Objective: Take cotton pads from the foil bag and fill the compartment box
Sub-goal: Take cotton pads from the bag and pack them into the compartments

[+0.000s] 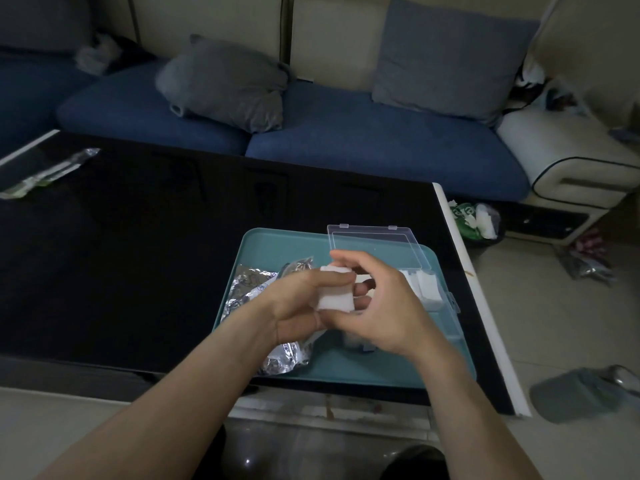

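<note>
Left hand (294, 299) gripping cotton pads (336, 296), right hand (381, 306) curled, pinching them

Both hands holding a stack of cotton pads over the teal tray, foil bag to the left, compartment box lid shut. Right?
Not quite: the compartment box lid is open, tilted up at the back, as the head view shows. The rest holds: left hand and right hand hold the cotton pads over the teal tray, foil bag to the left.
</note>
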A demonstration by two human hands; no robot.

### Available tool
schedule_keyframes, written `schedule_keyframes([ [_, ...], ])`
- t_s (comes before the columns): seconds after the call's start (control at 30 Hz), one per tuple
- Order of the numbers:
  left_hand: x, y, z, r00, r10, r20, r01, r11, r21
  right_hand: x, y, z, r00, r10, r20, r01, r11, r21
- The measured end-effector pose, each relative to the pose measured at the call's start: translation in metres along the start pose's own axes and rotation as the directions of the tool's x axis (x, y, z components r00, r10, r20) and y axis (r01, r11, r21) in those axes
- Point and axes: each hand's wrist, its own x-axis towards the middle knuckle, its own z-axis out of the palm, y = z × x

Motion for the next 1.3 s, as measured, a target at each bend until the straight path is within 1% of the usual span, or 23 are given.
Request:
schedule_keyframes([
  [0.07,0.000,0.001,-0.001,0.999,0.014,-0.046,-0.014,1.000,0.000,0.000,-0.001,-0.001,1.000,-0.004,0.011,0.005,0.997,-0.074],
  [0.13,0.002,-0.001,-0.001,0.996,0.024,-0.090,-0.018,0.998,0.062,0.000,0.002,0.000,0.999,0.000,0.041,0.007,0.985,-0.172],
  [0.2,0.003,-0.005,0.000,0.994,-0.001,-0.106,0.012,0.995,0.102,0.001,0.003,0.002,0.998,0.005,0.068,0.010,0.978,-0.209],
  [0.33,0.005,-0.008,0.001,0.994,-0.018,-0.105,0.037,0.982,0.187,0.000,0.003,0.005,0.995,-0.010,0.104,0.034,0.971,-0.238],
  [0.4,0.006,-0.008,0.002,0.992,-0.018,-0.122,0.045,0.974,0.220,0.000,0.002,0.005,0.996,-0.037,0.085,0.057,0.967,-0.249],
  [0.47,0.005,-0.007,0.003,0.994,-0.026,-0.104,0.051,0.967,0.251,-0.001,0.002,0.005,0.995,-0.083,0.046,0.092,0.962,-0.257],
  [0.5,0.006,-0.008,0.004,0.996,-0.023,-0.082,0.043,0.968,0.249,-0.001,0.001,0.004,0.995,-0.096,0.043,0.103,0.960,-0.261],
  [0.57,0.005,-0.007,0.009,0.998,0.010,-0.063,0.004,0.977,0.214,-0.004,0.000,0.002,0.994,-0.071,0.087,0.091,0.963,-0.255],
  [0.6,0.005,-0.007,0.012,0.996,0.036,-0.077,-0.019,0.978,0.208,-0.004,0.000,0.002,0.993,-0.055,0.104,0.080,0.963,-0.258],
  [0.67,0.007,-0.010,0.015,0.993,0.068,-0.096,-0.044,0.972,0.232,-0.007,0.002,0.001,0.995,-0.052,0.084,0.075,0.952,-0.297],
  [0.7,0.008,-0.010,0.014,0.995,0.061,-0.083,-0.038,0.966,0.256,-0.006,0.003,0.001,0.996,-0.059,0.064,0.076,0.948,-0.310],
  [0.8,0.006,-0.012,0.014,0.996,-0.085,-0.009,0.083,0.929,0.360,-0.008,0.007,-0.003,0.999,-0.039,0.029,0.047,0.947,-0.319],
  [0.83,0.007,-0.013,0.015,0.994,-0.106,0.002,0.097,0.920,0.379,-0.009,0.008,-0.006,0.999,-0.034,0.025,0.041,0.945,-0.324],
  [0.87,0.008,-0.014,0.017,0.996,-0.089,-0.001,0.084,0.926,0.368,-0.011,0.008,-0.007,0.999,-0.028,0.031,0.036,0.942,-0.333],
  [0.97,0.013,-0.017,0.022,0.994,0.068,-0.088,-0.043,0.964,0.262,-0.014,0.007,-0.009,0.999,0.003,0.051,0.016,0.927,-0.374],
  [1.03,0.016,-0.019,0.025,0.983,0.125,-0.132,-0.086,0.959,0.271,-0.014,0.007,-0.010,0.999,0.015,0.042,0.003,0.920,-0.392],
  [1.1,0.019,-0.023,0.027,0.970,0.152,-0.187,-0.081,0.936,0.343,-0.016,0.008,-0.015,0.998,0.045,0.053,-0.022,0.929,-0.369],
  [1.17,0.024,-0.025,0.025,0.956,0.159,-0.246,-0.052,0.919,0.390,-0.019,0.010,-0.023,0.986,0.117,0.116,-0.080,0.956,-0.281],
  [1.23,0.025,-0.024,0.024,0.958,0.135,-0.255,-0.009,0.898,0.439,-0.021,0.011,-0.032,0.969,0.159,0.190,-0.120,0.972,-0.201],
  [1.3,0.022,-0.020,0.023,0.971,0.085,-0.225,0.039,0.868,0.495,-0.021,0.014,-0.040,0.965,0.180,0.193,-0.160,0.980,-0.117],
])
